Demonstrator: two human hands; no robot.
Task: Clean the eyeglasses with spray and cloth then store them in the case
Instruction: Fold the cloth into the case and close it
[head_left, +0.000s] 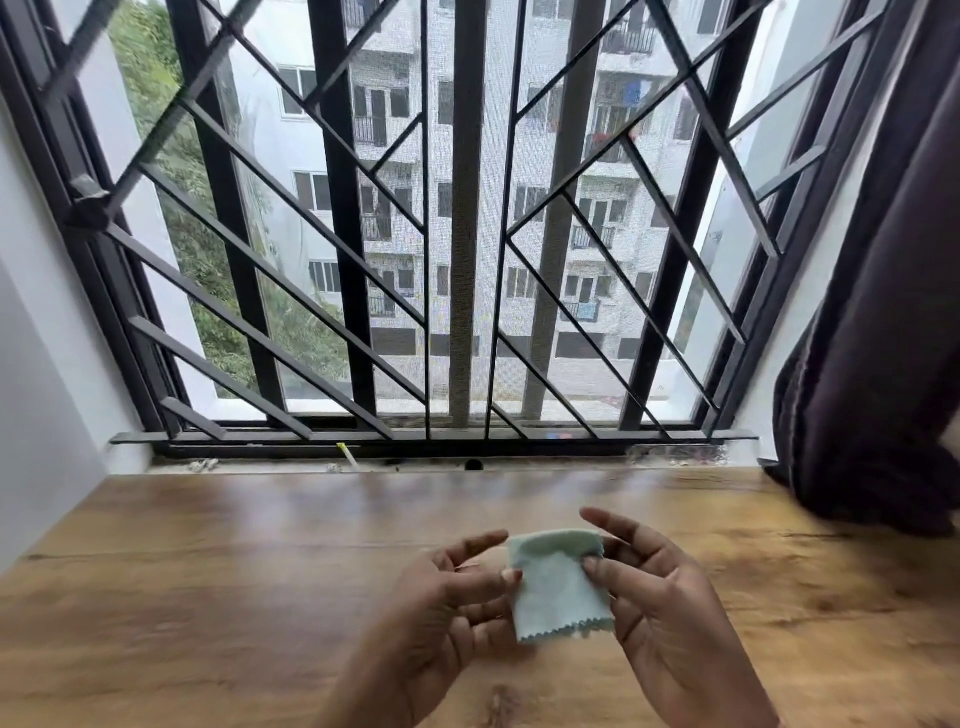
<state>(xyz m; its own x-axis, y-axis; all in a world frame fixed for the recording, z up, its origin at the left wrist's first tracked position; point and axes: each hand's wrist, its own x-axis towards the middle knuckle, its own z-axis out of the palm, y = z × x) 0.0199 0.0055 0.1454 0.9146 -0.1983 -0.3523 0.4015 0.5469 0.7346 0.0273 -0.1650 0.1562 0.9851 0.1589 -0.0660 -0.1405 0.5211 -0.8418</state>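
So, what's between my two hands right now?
The head view shows a pale green cloth between the left hand and right hand, both pinching its edges above the wooden table.

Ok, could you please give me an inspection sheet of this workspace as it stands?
Surface: wooden table, glossy.
Job's things: pale green cloth held above the table; eyeglasses, spray and case not in view.
Clutter: small debris along the window sill.
Grippers: left hand and right hand each pinch a side edge of the cloth.
Cables: nothing seen.
Surroundings: barred window ahead, dark curtain at right.
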